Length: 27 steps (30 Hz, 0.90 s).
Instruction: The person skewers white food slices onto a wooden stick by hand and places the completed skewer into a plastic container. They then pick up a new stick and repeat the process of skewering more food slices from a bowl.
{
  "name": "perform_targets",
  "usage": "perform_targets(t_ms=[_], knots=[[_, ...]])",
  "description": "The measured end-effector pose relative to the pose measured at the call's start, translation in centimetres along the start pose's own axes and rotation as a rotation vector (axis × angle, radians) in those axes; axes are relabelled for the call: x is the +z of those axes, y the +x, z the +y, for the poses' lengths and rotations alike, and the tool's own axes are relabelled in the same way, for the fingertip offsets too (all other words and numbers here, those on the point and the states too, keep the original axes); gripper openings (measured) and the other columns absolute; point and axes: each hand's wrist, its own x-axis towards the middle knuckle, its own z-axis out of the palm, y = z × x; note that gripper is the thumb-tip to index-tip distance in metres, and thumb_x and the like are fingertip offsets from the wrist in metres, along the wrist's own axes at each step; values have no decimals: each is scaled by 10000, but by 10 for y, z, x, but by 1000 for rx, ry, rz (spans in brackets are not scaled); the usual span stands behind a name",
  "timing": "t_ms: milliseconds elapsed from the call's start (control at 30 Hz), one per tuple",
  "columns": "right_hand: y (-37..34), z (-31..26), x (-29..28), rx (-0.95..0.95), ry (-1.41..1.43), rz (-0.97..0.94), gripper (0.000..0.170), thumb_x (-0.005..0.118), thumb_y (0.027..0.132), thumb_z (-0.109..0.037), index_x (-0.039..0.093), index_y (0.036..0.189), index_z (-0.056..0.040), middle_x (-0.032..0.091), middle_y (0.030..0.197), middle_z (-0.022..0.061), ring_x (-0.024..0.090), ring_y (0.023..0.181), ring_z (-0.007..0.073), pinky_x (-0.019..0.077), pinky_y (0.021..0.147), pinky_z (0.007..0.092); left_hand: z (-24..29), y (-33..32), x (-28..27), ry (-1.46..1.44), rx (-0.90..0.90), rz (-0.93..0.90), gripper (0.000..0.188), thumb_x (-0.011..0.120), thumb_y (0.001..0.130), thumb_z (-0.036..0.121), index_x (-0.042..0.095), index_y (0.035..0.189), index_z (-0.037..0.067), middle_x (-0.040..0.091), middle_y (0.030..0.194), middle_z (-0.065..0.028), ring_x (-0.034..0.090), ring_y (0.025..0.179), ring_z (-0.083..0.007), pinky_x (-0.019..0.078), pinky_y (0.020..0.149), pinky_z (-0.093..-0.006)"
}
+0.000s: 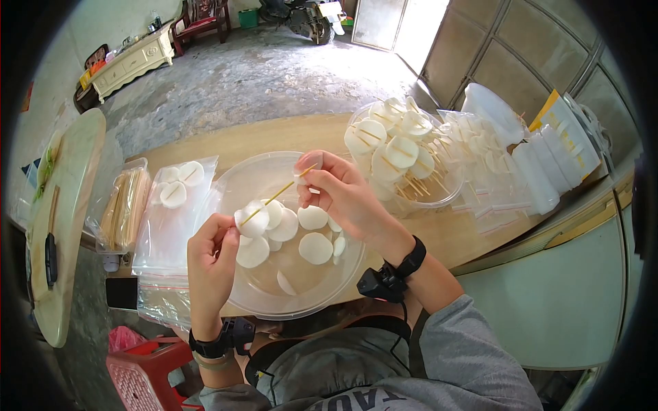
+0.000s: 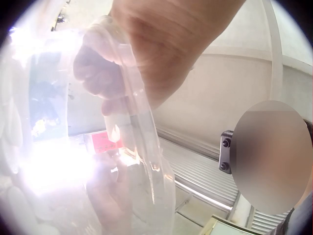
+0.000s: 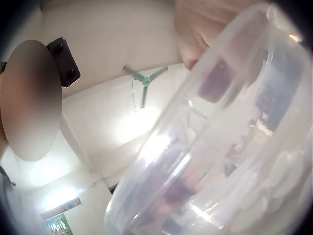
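Observation:
Over a clear round tub both hands are raised close together, with a thin wooden stick slanting between them. My left hand pinches a white round disc at the stick's lower end; the stick lies across or through this disc. My right hand pinches the upper end of the stick, and a pale, partly hidden piece shows at its fingertips. Several loose white discs lie in the tub below. The tub's wall hides the fingertips in both wrist views.
Right of the tub, a clear bowl holds many discs on sticks. Plastic bags lie beyond it. On the left are a box of sticks and flat bags with several discs on top. A red stool stands below.

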Motion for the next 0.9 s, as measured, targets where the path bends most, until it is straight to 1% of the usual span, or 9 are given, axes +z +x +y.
perform_targets(t_ms=[33,167,233,333,433,600,667,733,900], knots=[[0,0,1,15,-52,-17,138,518,900,-99,540,1016,-27,526,801,17,541,721,108,475,684,262,0,0,0,9,2,-1,80,487,877,33,550,854,-11,484,673,41,383,612,-14,290,522,-182],[0,-2,1,26,-25,6,169,539,899,-109,537,1042,-21,552,837,28,565,736,117,496,702,268,0,0,0,20,5,6,73,492,881,37,543,853,-8,470,661,47,371,604,-11,281,517,-183],[2,-1,0,-20,-23,44,178,563,892,-116,538,1042,-24,575,874,39,589,782,126,515,732,270,-2,1,1,7,9,11,72,493,883,40,543,858,-6,469,659,46,369,603,-10,279,515,-183],[3,1,-3,-13,19,95,177,578,886,-115,541,1038,-32,588,900,47,604,822,135,523,758,272,0,0,2,-12,6,18,75,492,886,45,543,865,-5,469,656,45,370,602,-10,278,514,-183],[3,0,-3,-16,41,136,168,582,885,-123,545,1024,-37,591,905,47,608,829,141,524,770,274,0,0,1,-7,-4,19,80,490,889,50,543,866,-6,471,655,45,376,603,-10,281,515,-184],[3,1,-8,-21,85,133,153,588,878,-117,543,1004,-44,588,907,41,609,832,145,518,788,286,0,-2,2,-11,-15,15,83,491,889,53,542,867,-8,473,654,48,380,605,-10,284,517,-183],[3,0,-9,-16,116,121,135,586,876,-106,541,990,-49,586,909,40,610,835,150,515,800,292,-4,-2,4,-45,-2,54,83,498,908,90,539,858,38,408,648,80,292,563,-3,225,491,-175],[3,-1,-7,-16,130,168,103,580,867,-78,533,958,-66,582,921,35,609,842,161,509,800,296,-4,-2,2,-75,1,65,80,501,910,93,538,864,39,403,647,83,284,558,-1,216,485,-174],[2,-3,0,-14,166,243,95,580,856,-71,533,938,-76,579,935,28,602,862,166,500,785,293,-7,-2,2,-114,20,62,70,509,914,97,536,876,44,392,648,88,267,551,2,200,474,-172]])
